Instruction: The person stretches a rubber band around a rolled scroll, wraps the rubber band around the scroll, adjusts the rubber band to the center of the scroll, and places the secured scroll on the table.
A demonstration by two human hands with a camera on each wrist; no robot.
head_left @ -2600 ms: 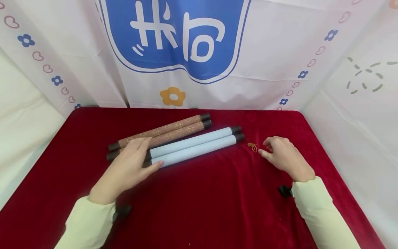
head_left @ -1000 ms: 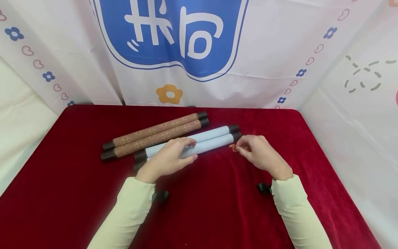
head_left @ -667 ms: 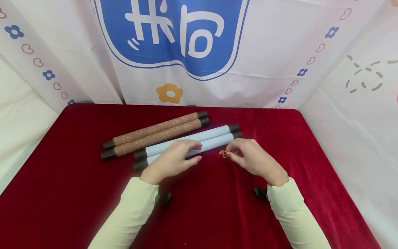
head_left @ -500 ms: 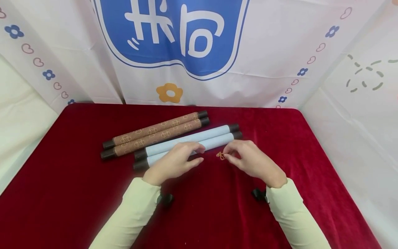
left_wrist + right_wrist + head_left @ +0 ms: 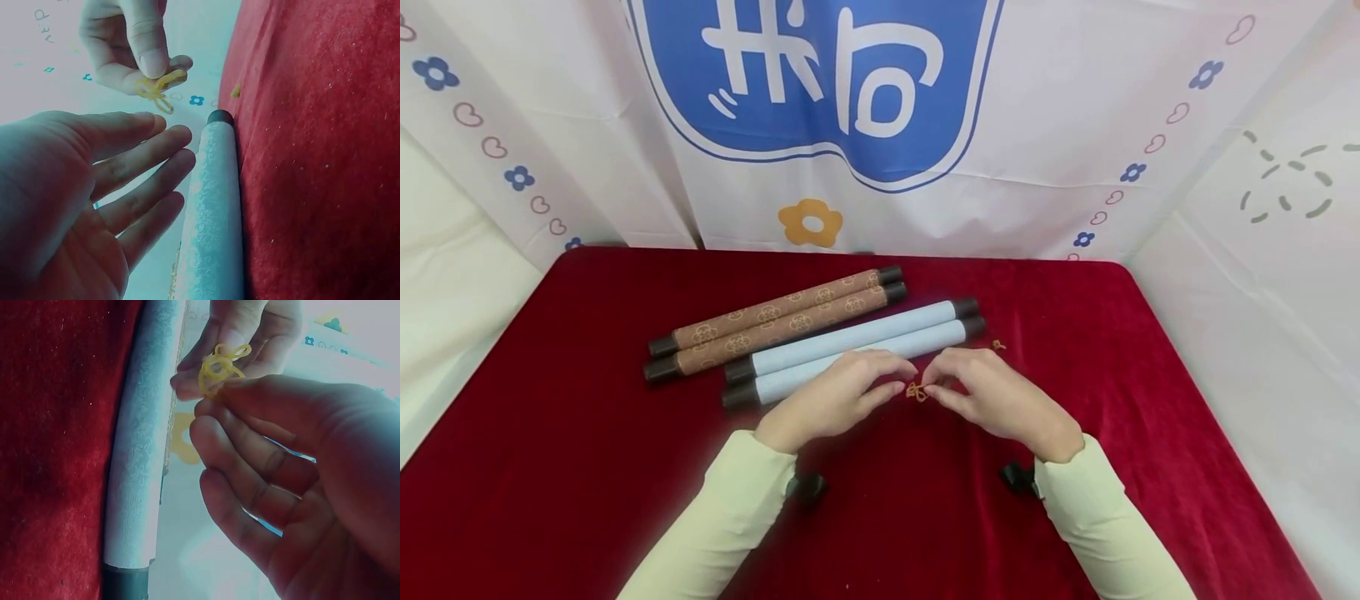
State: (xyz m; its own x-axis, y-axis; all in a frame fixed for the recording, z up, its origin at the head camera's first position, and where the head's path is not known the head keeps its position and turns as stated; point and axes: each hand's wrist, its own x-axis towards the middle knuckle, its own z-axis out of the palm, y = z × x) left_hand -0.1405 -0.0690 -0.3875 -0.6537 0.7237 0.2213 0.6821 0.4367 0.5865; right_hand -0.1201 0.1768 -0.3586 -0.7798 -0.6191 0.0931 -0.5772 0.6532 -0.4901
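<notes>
Between thumb and index finger, my right hand (image 5: 1003, 398) pinches a small looped yellow rubber band (image 5: 916, 391). The band's loops (image 5: 220, 367) stick out past the fingertips in the right wrist view. Facing it is my left hand (image 5: 838, 396), its fingers relaxed and slightly bent. A small gap separates these fingers (image 5: 147, 156) from the band in the left wrist view. Beyond the hands lies a double-rolled light blue scroll (image 5: 857, 329) with black ends, partly covered by the left hand. Another small yellow rubber band (image 5: 997, 345) rests near its right end.
A brown patterned scroll (image 5: 775, 321), rolled from both ends, lies behind the blue one. Red velvet cloth (image 5: 887, 517) covers the table. A white printed curtain (image 5: 1037, 167) rises at the table's back edge.
My right hand has picked up a rubber band and carried it left toward the middle. The left hand has moved right from the scrolls' left ends and now faces the right hand.
</notes>
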